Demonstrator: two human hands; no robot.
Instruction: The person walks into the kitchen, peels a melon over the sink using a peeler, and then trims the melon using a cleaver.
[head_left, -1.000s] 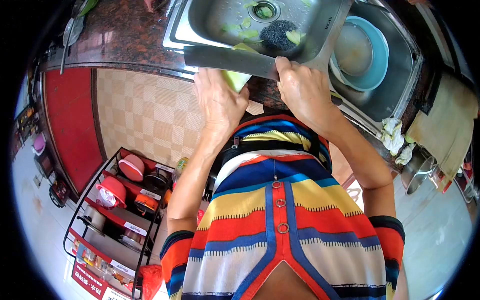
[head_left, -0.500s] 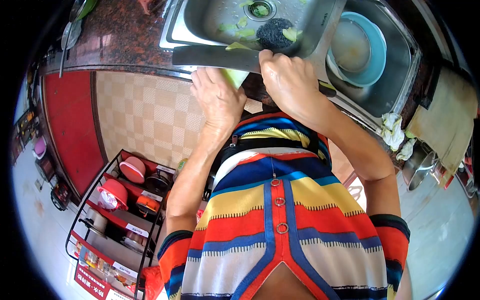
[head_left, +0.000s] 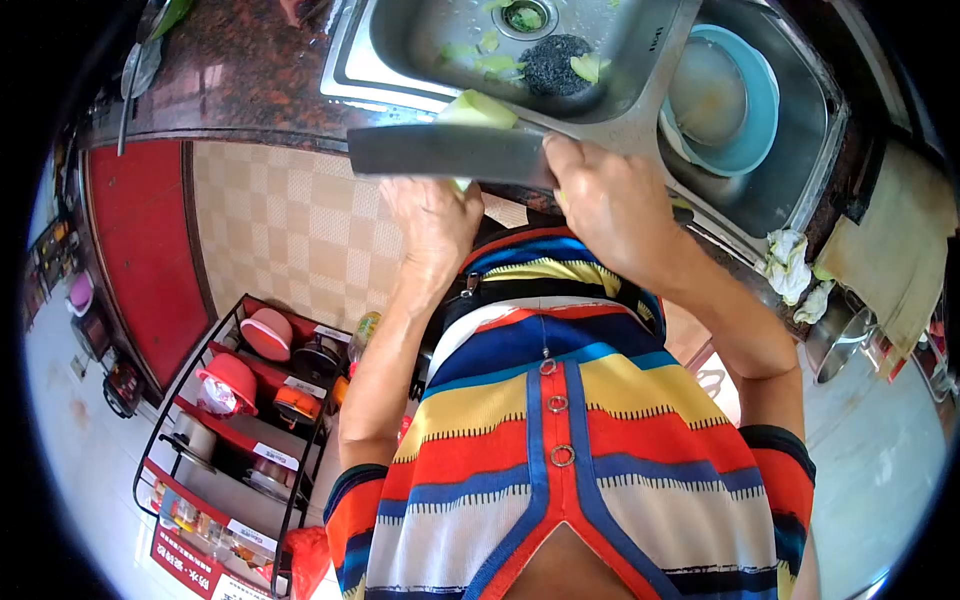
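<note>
Here, the near end of a pale green vegetable [head_left: 478, 110] is held by the left hand [head_left: 433, 222], fingers close together, tips hidden by the blade. The cleaver [head_left: 450, 153] is gripped in the curled fingers of the right hand [head_left: 615, 200] and held across the vegetable. Beyond, peelings [head_left: 494, 64] and a dark scourer [head_left: 553, 66] are contained in the left sink [head_left: 425, 50].

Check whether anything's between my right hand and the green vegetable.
Yes, the cleaver: your right hand holds it, its blade crossing in front of the vegetable, whose near end is in your left hand.
</note>
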